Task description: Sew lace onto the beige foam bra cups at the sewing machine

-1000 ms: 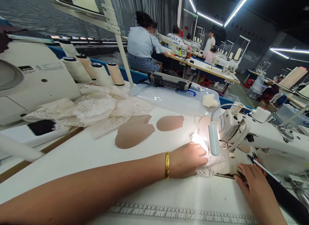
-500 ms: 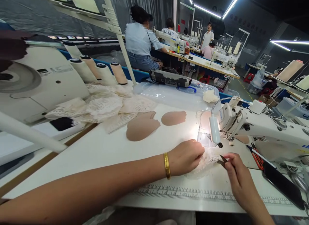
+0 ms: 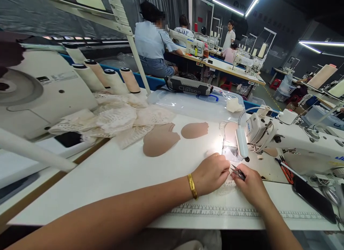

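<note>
My left hand (image 3: 212, 172), with a gold bangle at the wrist, is closed on pale lace fabric (image 3: 227, 185) just in front of the sewing machine's lit plate. Thread snips (image 3: 238, 173) are gripped in my right hand (image 3: 251, 183); their blades point left, close to my left fingertips. The lace hangs below both hands on the white table, and part of it is hidden under my left hand. Behind the hands stands the white sewing machine (image 3: 279, 131) with its small lamp (image 3: 242, 142).
Brown cut pieces (image 3: 161, 140) and a heap of cream lace (image 3: 115, 114) lie left. Thread cones (image 3: 115, 80) stand behind them. Orange-handled scissors (image 3: 286, 171) and a black phone (image 3: 313, 198) lie right. A ruler strip (image 3: 215, 210) runs along the front edge. Co-workers sit farther back.
My right hand has moved left and slightly up with the snips, bringing the blades beside my left fingers. My left hand has shifted slightly right, still on the lace.
</note>
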Available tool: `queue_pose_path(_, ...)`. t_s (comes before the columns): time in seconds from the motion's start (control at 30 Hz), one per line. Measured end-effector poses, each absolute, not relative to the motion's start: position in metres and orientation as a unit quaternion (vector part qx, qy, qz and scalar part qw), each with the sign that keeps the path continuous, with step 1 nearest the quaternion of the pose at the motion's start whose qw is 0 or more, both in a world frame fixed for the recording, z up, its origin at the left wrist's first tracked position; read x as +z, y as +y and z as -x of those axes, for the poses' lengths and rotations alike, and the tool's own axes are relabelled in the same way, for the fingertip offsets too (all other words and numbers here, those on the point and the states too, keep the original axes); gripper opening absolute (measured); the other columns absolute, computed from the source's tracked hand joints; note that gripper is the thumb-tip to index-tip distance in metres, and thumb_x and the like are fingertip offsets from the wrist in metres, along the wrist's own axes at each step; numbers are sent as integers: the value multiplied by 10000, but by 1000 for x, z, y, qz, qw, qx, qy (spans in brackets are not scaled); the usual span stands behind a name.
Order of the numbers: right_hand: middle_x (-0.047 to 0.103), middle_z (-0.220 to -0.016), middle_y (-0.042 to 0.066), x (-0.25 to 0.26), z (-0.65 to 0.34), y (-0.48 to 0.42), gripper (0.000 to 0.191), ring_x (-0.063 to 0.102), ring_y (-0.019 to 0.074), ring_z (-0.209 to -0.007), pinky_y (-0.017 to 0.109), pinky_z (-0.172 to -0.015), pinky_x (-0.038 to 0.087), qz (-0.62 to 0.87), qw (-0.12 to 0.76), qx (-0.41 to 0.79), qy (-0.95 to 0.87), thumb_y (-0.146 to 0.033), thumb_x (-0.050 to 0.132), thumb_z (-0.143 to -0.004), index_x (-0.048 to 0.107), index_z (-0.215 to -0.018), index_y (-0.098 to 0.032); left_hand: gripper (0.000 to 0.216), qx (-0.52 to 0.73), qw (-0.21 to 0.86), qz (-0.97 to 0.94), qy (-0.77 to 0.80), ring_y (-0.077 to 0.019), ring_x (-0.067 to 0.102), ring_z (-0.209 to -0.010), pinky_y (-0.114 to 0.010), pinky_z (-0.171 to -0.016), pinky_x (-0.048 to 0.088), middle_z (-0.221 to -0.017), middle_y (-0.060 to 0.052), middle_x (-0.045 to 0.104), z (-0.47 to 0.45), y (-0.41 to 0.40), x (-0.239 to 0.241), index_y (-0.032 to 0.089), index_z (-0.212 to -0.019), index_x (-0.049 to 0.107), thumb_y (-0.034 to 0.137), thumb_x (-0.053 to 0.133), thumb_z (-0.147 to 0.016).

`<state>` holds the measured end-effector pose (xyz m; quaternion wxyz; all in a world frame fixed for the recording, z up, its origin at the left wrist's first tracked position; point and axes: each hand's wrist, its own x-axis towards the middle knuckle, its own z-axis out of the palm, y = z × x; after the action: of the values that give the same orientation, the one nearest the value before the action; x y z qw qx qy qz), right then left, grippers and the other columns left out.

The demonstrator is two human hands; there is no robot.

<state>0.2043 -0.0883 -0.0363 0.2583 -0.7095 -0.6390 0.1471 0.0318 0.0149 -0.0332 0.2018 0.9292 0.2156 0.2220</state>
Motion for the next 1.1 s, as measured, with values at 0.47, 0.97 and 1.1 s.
queue_pose_path(0.47,623,-766,-14,-38,-201,-98,322,580,159,-636,244,-556,437,673,422,161,-586,-486,476,-1011,552,-1160,-211,179,298,471,-771,307,-116,503,-564,-229,-538,398,-630,38,595,-21,13,-20,182,-758,608,315,585,-874)
queue_pose_path(0.97,654,-772,-11,-40,-190,-98,161,629,177,-674,265,-622,450,666,364,12,-652,-345,493,-1013,595,-1064,-231,180,316,457,-776,298,-161,646,-727,-261,-657,536,-805,-20,702,-17,8,-17,199,-829,672,316,562,-907)
queue_pose_path(1.1,647,-758,-12,-41,-189,-98,160,628,176,-664,264,-624,452,664,362,-3,-654,-339,487,-1016,591,-1058,-225,173,318,439,-787,294,-159,649,-740,-260,-660,536,-817,-18,704,-17,8,-18,197,-842,674,309,560,-909)
